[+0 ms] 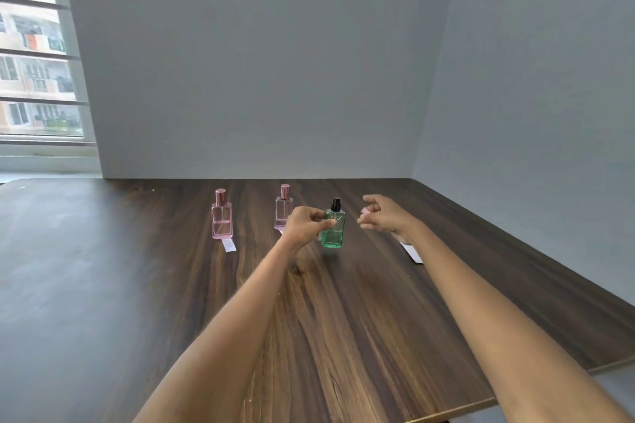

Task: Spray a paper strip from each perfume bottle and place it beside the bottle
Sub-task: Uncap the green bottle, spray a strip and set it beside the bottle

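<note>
Grey walls meet in a corner behind a dark wood-grain table (pixel 343 319); a barred window (pixel 37 72) sits at 10 o'clock. Left hand (pixel 307 225): thumb and fingers curled round the green perfume bottle (pixel 332 228), gripping its left side; the bottle is upright, black spray head exposed at top, its base at or just above the tabletop, which cannot be told. Right hand (pixel 381 215): at 3 o'clock of the green bottle, apart from it, fingers loosely curled; something small and pale shows at the fingertips, too blurred to identify. Near pink bottle (pixel 283 208) stands at 9 o'clock, partly behind the left hand. Far pink bottle (pixel 221 215) stands further along at 9 o'clock, with a paper strip (pixel 229 245) lying at its base. Another paper strip (pixel 412 252) lies under the right forearm at 4 o'clock.
</note>
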